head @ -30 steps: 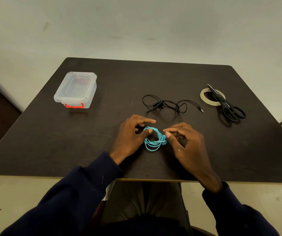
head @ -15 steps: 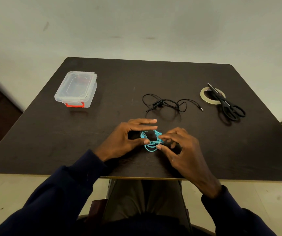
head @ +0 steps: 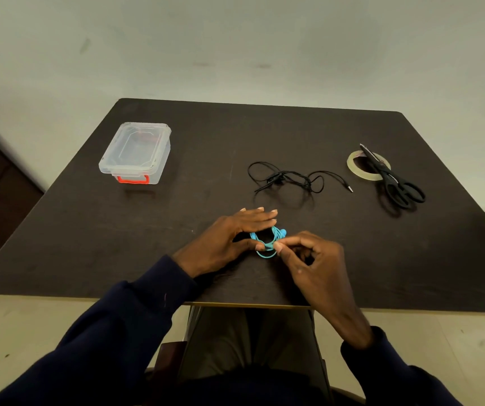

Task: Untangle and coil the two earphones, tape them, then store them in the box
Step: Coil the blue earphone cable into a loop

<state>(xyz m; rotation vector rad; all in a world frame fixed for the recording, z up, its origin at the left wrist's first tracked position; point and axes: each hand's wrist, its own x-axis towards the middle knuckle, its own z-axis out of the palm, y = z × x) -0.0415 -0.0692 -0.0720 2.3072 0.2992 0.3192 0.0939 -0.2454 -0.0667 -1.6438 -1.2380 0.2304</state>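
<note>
Clear box (head: pixel 135 150), lid on, w/ red latch (head: pixel 133 179).

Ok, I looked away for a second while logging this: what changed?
The left hand straightened its fingers over the blue earphones, thumb still holding them; the right hand curled its fingers and pinches the coil. The black earphones, box, tape and scissors stayed put.

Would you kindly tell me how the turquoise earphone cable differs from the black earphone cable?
The turquoise earphone cable is wound into a small coil; the black earphone cable sprawls in a loose tangle. The left hand and right hand pinch the turquoise one; the black one lies untouched, farther back. Both are thin cords.
</note>
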